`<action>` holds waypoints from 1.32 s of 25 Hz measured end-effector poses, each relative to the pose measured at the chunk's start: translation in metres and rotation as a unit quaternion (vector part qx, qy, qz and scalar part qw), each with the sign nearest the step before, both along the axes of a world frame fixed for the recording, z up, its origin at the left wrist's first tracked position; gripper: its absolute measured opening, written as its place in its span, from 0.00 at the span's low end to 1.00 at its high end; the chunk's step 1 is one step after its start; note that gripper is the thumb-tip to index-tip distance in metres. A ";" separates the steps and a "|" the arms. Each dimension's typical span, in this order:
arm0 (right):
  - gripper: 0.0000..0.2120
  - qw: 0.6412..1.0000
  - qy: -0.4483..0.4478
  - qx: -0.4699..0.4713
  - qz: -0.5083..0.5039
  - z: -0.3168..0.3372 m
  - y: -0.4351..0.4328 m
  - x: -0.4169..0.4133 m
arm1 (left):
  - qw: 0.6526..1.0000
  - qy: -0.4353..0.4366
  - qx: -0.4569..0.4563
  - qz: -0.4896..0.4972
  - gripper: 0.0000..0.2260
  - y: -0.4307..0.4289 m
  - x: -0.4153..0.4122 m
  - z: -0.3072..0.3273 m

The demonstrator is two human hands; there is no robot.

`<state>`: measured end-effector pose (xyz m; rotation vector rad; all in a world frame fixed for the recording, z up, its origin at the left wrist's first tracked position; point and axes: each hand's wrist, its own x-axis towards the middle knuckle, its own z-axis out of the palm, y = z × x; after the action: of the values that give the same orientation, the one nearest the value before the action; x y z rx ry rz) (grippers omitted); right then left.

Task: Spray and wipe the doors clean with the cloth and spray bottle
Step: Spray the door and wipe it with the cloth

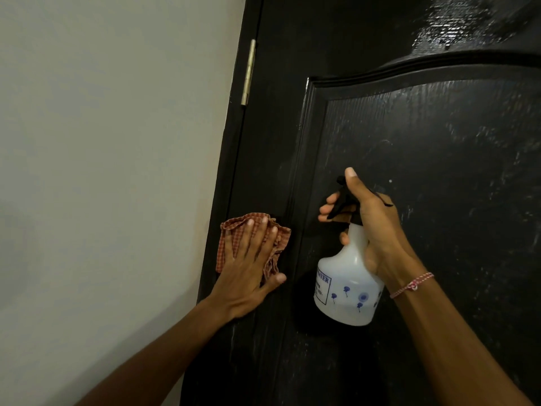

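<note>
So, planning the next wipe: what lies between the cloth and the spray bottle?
Head view: only bare black door, its panel moulding running upright between cloth and spray bottle.

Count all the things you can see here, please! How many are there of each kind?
1 cloth
1 spray bottle
2 hands: left hand flat on the cloth, right hand gripping the spray bottle
1 door
1 hinge
1 bracelet
Total: 7
</note>
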<state>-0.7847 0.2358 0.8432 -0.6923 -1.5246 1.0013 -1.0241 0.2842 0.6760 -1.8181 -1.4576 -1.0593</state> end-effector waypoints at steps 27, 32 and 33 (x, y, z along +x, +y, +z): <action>0.27 0.990 0.009 0.142 0.001 0.138 0.004 0.012 | 0.985 -0.025 0.167 0.030 0.27 0.035 0.017 0.370; 0.25 0.987 0.017 0.158 -0.016 0.184 0.008 0.018 | 0.988 -0.053 0.139 0.030 0.28 0.024 0.007 0.425; 0.25 0.986 0.019 0.164 -0.022 0.191 0.008 0.023 | 0.987 -0.054 0.145 0.037 0.27 0.026 0.007 0.428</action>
<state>-0.7621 0.2439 1.0342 -0.4688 -1.5852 0.7039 -1.0173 0.3099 1.1039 -1.5106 -1.3410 -1.2768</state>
